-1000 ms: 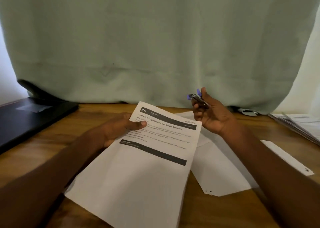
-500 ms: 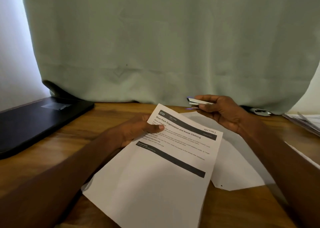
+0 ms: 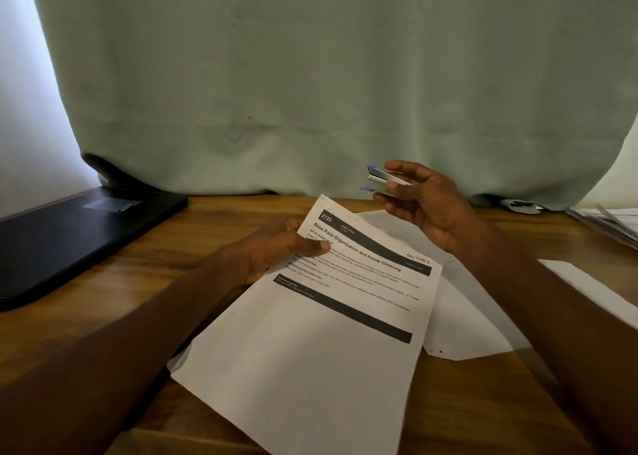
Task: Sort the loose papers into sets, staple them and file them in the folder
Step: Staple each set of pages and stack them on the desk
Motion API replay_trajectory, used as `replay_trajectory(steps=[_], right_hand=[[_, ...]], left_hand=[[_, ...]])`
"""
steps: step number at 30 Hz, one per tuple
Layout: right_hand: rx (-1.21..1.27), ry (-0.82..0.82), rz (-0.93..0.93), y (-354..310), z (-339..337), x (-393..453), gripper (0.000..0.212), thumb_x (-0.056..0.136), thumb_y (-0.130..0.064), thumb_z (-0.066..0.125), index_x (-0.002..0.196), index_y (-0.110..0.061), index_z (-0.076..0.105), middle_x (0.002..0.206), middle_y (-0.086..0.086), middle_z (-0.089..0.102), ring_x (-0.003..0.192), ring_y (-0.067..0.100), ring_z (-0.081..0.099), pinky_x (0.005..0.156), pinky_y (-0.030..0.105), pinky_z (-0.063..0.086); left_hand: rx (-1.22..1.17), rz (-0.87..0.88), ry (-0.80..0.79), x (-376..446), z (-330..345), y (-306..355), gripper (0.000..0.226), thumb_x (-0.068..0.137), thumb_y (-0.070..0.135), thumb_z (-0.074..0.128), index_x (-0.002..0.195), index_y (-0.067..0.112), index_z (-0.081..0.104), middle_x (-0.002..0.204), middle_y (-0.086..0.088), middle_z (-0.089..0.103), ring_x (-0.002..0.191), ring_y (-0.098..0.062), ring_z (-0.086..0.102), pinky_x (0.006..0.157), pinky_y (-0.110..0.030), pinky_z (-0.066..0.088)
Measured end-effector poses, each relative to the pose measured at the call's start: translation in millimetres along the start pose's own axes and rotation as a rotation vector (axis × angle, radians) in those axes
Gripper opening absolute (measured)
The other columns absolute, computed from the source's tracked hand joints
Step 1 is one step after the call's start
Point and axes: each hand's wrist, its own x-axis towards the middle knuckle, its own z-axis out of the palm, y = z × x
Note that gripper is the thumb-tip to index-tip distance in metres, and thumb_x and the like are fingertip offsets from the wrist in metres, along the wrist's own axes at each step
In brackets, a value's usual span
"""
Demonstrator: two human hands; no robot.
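Over the wooden desk (image 3: 221, 220) I had both hands up, and the job stood at the stapling step. My left hand (image 3: 276, 251) gripped the printed set (image 3: 331, 334) near its top left corner, thumb lying across the first lines of text, fingers hidden under the sheets. The set hung tilted, its lower end reaching down toward me and its top corner lifted off the desk. How many pages were in it I could not tell.

My right hand (image 3: 424, 202) held the small stapler (image 3: 383, 180) pinched between thumb and fingers, its mouth gaping and aimed left, just above and to the right of that top corner but not yet on the paper. Under the set lay loose white sheets (image 3: 476, 316), and a further stack of papers (image 3: 607, 223) sat at the far right edge. At the left lay a black folder (image 3: 69, 233), closed as far as I could see.

I judged that the next move called for bringing the stapler's mouth over the top left corner, keeping the page edges flush with my left thumb, then squeezing firmly. Slipping sheets or a staple set too near the edge seemed the likeliest faults.
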Motion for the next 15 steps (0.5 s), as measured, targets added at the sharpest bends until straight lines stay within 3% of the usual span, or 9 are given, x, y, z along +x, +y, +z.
replay_trajectory(steps=[3,6,8,11,13,15], right_hand=[[-0.005,0.06,0.174,0.0,0.8,-2.3,0.033,0.091,0.002,0.07,0.121,-0.012,0.073,0.103,0.011,0.072,0.079,0.019,0.066,0.063,0.026,0.059],[-0.005,0.022,0.178,1.2,5.7,-4.8,0.037,0.093,0.005,0.066,0.125,-0.014,0.07,0.111,0.019,0.073,0.086,0.024,0.073,0.069,0.032,0.063],[-0.257,0.022,0.072,1.1,11.9,-6.9,0.042,0.095,0.005,0.064,0.124,-0.026,0.069,0.109,0.017,0.073,0.084,0.022,0.076,0.068,0.031,0.064],[-0.692,0.011,-0.17,4.3,20.3,-8.1,0.055,0.097,0.01,0.053,0.106,-0.041,0.072,0.103,-0.007,0.069,0.08,0.01,0.069,0.058,0.011,0.052],[-0.863,-0.018,-0.221,8.6,25.4,-10.5,0.059,0.093,0.013,0.048,0.092,-0.039,0.076,0.105,-0.023,0.067,0.084,0.002,0.062,0.065,0.003,0.044],[-1.051,-0.036,-0.222,11.9,32.0,-12.9,0.054,0.091,0.012,0.046,0.102,-0.03,0.08,0.119,-0.011,0.071,0.096,0.006,0.062,0.078,0.005,0.039]], left_hand=[[-0.01,-0.013,0.002,-0.5,0.0,1.5,0.03,0.085,0.019,0.082,0.114,0.023,0.078,0.123,-0.012,0.075,0.11,-0.035,0.073,0.085,-0.044,0.063],[-0.044,-0.042,0.02,-1.4,0.0,2.7,0.04,0.083,0.027,0.083,0.121,0.019,0.075,0.124,-0.013,0.073,0.111,-0.036,0.072,0.09,-0.049,0.061],[-0.04,-0.034,0.033,-1.5,1.3,2.4,0.044,0.082,0.03,0.082,0.124,0.017,0.073,0.124,-0.013,0.074,0.112,-0.036,0.072,0.094,-0.051,0.059],[-0.031,-0.003,0.06,-1.1,4.8,1.0,0.045,0.08,0.028,0.081,0.122,0.015,0.074,0.121,-0.013,0.075,0.109,-0.035,0.073,0.093,-0.049,0.061],[-0.013,0.01,0.081,-0.8,6.6,0.7,0.046,0.081,0.029,0.08,0.124,0.014,0.072,0.12,-0.012,0.075,0.109,-0.034,0.074,0.094,-0.05,0.06],[-0.003,0.015,0.097,-1.1,7.8,1.5,0.044,0.084,0.027,0.079,0.125,0.013,0.071,0.119,-0.012,0.076,0.108,-0.033,0.074,0.094,-0.049,0.06]])
